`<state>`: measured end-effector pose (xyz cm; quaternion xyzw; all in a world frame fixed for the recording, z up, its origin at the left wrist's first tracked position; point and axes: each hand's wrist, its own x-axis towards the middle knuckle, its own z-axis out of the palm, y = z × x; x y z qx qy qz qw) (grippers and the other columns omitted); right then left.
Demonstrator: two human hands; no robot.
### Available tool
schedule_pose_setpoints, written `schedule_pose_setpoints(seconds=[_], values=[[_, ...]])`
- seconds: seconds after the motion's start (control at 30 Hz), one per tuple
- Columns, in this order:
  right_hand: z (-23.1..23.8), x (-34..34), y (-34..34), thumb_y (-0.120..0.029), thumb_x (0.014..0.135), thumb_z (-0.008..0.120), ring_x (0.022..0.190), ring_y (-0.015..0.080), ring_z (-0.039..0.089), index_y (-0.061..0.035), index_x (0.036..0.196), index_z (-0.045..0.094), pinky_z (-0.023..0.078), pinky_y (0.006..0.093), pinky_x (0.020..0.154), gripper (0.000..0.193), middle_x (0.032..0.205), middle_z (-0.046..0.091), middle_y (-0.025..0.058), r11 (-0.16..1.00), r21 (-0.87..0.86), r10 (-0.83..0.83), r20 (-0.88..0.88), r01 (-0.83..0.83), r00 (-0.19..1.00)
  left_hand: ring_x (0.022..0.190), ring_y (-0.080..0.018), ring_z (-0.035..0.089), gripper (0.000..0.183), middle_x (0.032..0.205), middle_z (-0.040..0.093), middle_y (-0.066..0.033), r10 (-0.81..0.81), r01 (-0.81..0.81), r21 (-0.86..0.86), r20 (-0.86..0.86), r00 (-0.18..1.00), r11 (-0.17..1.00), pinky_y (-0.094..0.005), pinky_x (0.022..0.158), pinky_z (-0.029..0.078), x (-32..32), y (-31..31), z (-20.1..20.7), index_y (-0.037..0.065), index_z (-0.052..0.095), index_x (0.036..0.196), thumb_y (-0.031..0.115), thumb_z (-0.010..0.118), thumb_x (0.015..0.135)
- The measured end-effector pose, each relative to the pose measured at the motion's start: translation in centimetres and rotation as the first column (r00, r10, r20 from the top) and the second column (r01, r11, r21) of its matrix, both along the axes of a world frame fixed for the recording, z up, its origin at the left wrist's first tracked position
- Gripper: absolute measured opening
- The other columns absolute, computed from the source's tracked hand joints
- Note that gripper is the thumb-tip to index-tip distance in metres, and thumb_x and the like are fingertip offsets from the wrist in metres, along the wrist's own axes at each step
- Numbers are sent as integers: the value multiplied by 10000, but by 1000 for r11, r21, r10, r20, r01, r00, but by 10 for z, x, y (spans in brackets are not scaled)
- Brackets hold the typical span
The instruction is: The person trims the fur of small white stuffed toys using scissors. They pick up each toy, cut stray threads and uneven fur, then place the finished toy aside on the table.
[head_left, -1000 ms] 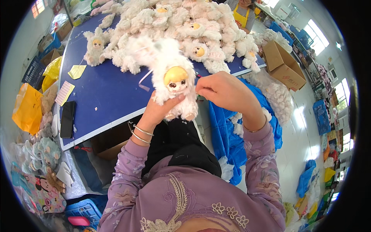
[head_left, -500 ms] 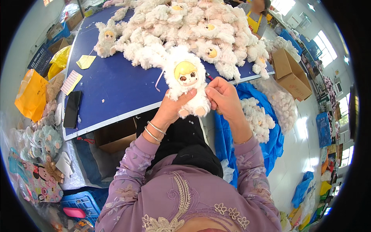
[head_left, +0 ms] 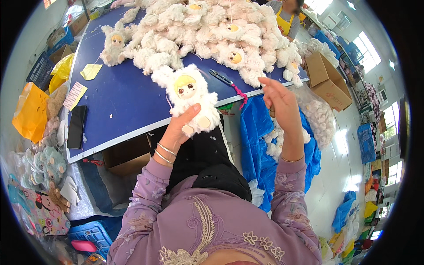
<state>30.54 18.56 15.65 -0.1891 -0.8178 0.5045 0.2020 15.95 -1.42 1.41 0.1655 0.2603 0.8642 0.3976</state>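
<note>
My left hand is wrapped round the lower side of a white plush doll. The doll is tilted, with a yellow fringe, big brown eyes and pale foot pads; its face is turned up toward me. To the right and apart from the doll, my right hand is raised beside the table edge. Its thumb and index finger are drawn together; anything between the tips is too small to make out. Between the doll and this hand lie dark thread snips with a pink cord hanging over the edge.
A large heap of similar plush dolls covers the back of the blue table. At its left lie a phone and a label sheet. A blue bag and an open carton stand at the right. Another person is behind.
My right hand has left the doll's side and moved right and upward. The doll has shifted left in my left hand. The snips on the table have come into full view.
</note>
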Motion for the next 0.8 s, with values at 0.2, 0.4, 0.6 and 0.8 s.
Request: schedule_pose_setpoints(seconds=[0.2, 0.4, 0.6, 0.8], values=[[17, -16, -20, -94, 905, 499, 694, 260, 625, -41, 1029, 628, 485, 337, 652, 186, 747, 636, 97, 773, 463, 373, 220, -433, 901, 1058, -250, 629, 540, 1198, 605, -147, -128, 131, 37, -72, 989, 991, -371, 896, 531, -15, -12, -7, -10, 470, 1310, 93, 701, 833], [16, -32, -45, -126, 879, 561, 722, 294, 615, -64, 923, 603, 473, 361, 621, 87, 780, 627, 74, 617, 604, 472, 231, -505, 851, 1105, -311, 601, 602, 1204, 582, -177, -162, 178, 52, -227, 960, 983, -425, 947, 496, -23, -8, -28, -39, 440, 1304, 107, 711, 786], [17, -35, -58, -117, 851, 588, 737, 295, 588, -80, 892, 601, 461, 382, 592, 57, 839, 545, 74, 507, 704, 459, 268, -498, 847, 1081, -184, 596, 568, 1182, 611, -85, -148, 138, -63, -201, 968, 988, -323, 916, 499, -19, -18, -11, 18, 504, 1296, -32, 723, 775], [22, -29, -76, -31, 795, 556, 714, 315, 583, -61, 847, 560, 454, 403, 576, 61, 810, 524, 97, 434, 787, 310, 328, -440, 892, 1053, -145, 583, 527, 1165, 611, -65, -100, 35, -181, -365, 926, 983, -294, 915, 486, -13, -13, 12, 10, 531, 1254, 19, 754, 777]])
